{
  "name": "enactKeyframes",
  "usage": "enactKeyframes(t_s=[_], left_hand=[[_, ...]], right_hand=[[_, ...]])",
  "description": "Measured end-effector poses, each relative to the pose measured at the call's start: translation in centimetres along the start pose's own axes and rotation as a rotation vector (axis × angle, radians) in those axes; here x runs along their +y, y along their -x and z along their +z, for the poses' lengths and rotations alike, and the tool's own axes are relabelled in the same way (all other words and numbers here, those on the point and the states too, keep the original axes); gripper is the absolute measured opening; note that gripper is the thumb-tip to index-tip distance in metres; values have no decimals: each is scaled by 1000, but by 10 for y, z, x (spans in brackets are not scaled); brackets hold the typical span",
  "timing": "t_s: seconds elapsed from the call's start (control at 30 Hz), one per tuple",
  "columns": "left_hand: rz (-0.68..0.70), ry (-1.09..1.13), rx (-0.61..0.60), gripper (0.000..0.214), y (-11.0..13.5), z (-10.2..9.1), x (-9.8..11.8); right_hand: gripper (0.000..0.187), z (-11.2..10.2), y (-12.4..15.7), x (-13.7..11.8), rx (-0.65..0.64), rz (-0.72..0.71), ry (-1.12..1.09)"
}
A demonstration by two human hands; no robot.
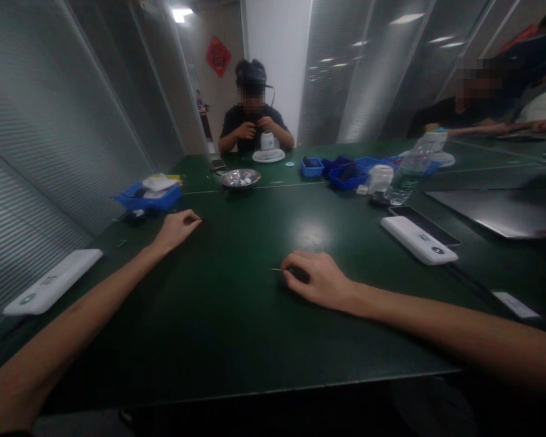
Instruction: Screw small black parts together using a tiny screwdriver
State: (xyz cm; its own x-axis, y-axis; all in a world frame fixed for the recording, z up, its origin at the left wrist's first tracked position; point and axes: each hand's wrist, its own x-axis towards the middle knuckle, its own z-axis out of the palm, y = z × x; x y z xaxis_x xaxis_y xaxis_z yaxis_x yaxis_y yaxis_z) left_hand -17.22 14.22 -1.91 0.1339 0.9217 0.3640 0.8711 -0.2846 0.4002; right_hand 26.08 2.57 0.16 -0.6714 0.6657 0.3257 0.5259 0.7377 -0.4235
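Note:
My left hand [177, 230] is stretched forward over the green table [236, 315], thumb and forefinger pinched together. A tiny dark bit shows at its fingertips, too small to name. Nearer to me and to the right, my right hand [316, 279] rests on the tabletop, its fingers curled round a slim screwdriver [277, 269]. The thin metal shaft points left, and most of the handle is hidden in the palm. Beyond my left hand stands a round metal dish [240, 178] with small shiny and white pieces in it.
A blue bin [148, 197] holds white items at left. White power banks [54, 282] [418, 240] lie on both sides, the right one beside a phone [425, 224]. Farther right are a bottle [409, 173], blue bins [346, 173] and a laptop [491, 209]. A person opposite handles a white fan [268, 152].

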Motion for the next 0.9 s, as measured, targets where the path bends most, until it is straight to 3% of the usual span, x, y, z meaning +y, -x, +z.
enactKeyframes(t_s=[0.1, 0.23, 0.33, 0.53, 0.9], left_hand=[[169, 145, -95, 25, 12, 18, 61], [387, 389, -349, 17, 47, 41, 153], [391, 439, -387, 14, 73, 47, 193], [276, 466, -396, 15, 82, 38, 206], [300, 461, -412, 25, 81, 37, 206]], right_hand=[[19, 0, -1, 0, 11, 20, 9], [18, 0, -1, -1, 41, 24, 13], [14, -1, 1, -3, 67, -9, -5], [12, -3, 3, -4, 64, -4, 5], [10, -1, 3, -2, 46, 5, 28]])
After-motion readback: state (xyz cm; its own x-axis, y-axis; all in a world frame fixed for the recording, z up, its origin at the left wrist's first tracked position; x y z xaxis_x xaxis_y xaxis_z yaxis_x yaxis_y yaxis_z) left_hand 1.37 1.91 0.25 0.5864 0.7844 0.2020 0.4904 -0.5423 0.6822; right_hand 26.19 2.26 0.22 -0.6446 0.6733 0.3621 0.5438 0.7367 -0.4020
